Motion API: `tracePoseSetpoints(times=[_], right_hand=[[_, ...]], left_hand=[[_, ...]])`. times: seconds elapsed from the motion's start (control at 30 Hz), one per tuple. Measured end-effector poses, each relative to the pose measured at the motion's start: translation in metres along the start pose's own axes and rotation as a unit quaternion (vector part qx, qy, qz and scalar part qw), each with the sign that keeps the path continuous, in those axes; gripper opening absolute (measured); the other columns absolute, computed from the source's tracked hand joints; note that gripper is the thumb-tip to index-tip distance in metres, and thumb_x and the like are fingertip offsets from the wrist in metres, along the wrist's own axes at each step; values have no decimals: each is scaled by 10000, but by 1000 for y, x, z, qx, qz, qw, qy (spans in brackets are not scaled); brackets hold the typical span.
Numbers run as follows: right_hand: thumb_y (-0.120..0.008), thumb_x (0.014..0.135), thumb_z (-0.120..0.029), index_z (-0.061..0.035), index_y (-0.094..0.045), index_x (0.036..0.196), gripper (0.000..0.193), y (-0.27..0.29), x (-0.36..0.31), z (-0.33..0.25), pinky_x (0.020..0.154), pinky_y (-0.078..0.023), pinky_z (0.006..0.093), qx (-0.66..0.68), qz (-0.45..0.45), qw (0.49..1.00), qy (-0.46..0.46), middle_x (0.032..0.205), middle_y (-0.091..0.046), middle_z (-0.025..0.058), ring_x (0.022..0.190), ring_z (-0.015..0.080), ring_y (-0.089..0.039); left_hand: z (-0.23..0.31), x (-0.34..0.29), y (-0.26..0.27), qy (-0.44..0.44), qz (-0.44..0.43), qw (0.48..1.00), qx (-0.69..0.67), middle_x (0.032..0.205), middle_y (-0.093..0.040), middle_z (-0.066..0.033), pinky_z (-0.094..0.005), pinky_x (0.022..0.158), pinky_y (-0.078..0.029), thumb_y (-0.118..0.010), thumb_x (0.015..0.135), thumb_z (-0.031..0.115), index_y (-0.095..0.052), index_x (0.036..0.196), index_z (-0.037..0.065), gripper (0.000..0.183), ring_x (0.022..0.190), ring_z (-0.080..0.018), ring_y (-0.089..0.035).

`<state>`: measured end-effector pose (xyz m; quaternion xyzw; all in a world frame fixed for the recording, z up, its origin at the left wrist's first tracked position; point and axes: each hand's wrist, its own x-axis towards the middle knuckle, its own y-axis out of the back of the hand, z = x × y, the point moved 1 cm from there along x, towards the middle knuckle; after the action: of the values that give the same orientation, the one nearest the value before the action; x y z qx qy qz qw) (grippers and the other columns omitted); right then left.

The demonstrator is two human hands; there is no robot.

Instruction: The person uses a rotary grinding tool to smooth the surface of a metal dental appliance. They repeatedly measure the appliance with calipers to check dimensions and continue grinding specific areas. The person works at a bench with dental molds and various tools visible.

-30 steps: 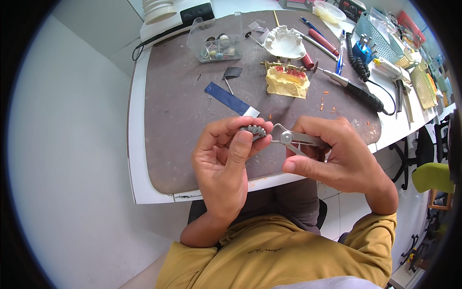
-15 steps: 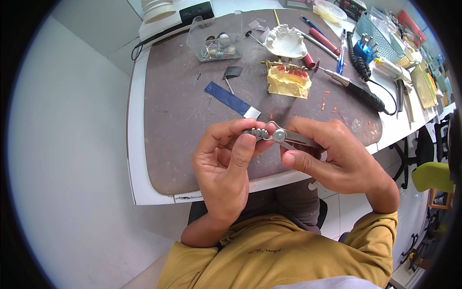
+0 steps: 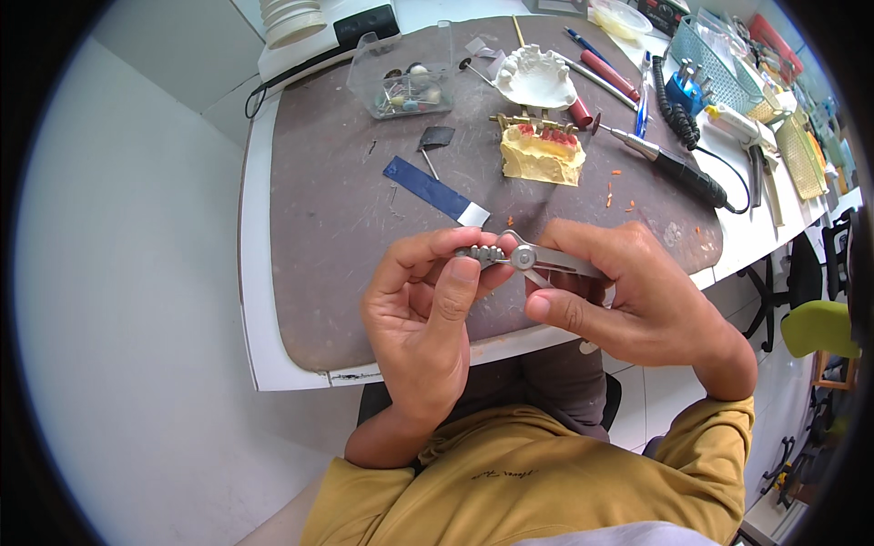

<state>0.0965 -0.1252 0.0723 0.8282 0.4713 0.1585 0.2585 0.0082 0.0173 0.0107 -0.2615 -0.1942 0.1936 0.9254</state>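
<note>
Between the thumb and fingers of my left hand [image 3: 423, 300] is a small grey metal dental bridge [image 3: 482, 254] with a row of tooth shapes. My right hand [image 3: 628, 296] grips a metal dental caliper [image 3: 551, 259] by its arms. The caliper's curved tips reach to the right end of the bridge; my fingertips partly hide whether both touch it. Beyond my hands stands a yellow plaster dental model [image 3: 543, 156] with red parts, joined by a brass hinge to a white plaster jaw model [image 3: 537, 77].
A blue strip of articulating paper [image 3: 432, 189] lies left of the models. Farther back is a clear plastic box [image 3: 401, 91] of small rotary bits. To the right rest a handpiece [image 3: 678, 171] with a cutting disc, orange shavings [image 3: 610, 189] and a blue basket [image 3: 719, 64].
The caliper and the bridge have shifted slightly left, and the bridge is tilted a little differently in my left fingers. Both hands keep their grip.
</note>
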Motion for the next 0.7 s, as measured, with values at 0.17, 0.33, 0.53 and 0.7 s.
tracePoseSetpoints(times=[0.17, 0.33, 0.53, 0.7], right_hand=[[-539, 895, -199, 11, -515, 818, 225, 2, 0, -1, 438, -379, 314, 60, -12, 997, -41, 537, -523, 106, 431, 210, -499], [-434, 959, -232, -3, -544, 795, 302, 5, 2, 1, 475, -403, 202, 212, -68, 969, -103, 589, -567, 18, 519, 57, -522], [-459, 944, -249, 32, -613, 945, 320, 9, 8, 4, 421, -355, 177, 284, -104, 945, -128, 517, -541, -1, 459, 31, -500], [-448, 955, -226, 15, -601, 895, 292, -3, 2, 13, 441, -345, 196, 239, -29, 968, -64, 559, -489, -18, 481, 35, -456]], left_hand=[[2, 0, -1, 8, 6, 1000, -10, 992, -605, -146, -322, 797, -557, -527, 900, 39, -539, 1039, -28, 154, 963, -236, -616], [-1, 0, -1, 1, 14, 1000, -19, 993, -605, -146, -329, 795, -554, -523, 900, 28, -535, 1028, -28, 140, 945, -229, -617], [-2, 0, 2, -10, 16, 1000, -17, 1003, -597, -145, -328, 800, -558, -544, 891, 32, -533, 1027, -22, 147, 948, -225, -616], [-1, 1, -2, -8, 25, 999, -24, 1038, -586, -161, -337, 806, -559, -571, 869, 11, -530, 1031, -21, 170, 962, -237, -613]])
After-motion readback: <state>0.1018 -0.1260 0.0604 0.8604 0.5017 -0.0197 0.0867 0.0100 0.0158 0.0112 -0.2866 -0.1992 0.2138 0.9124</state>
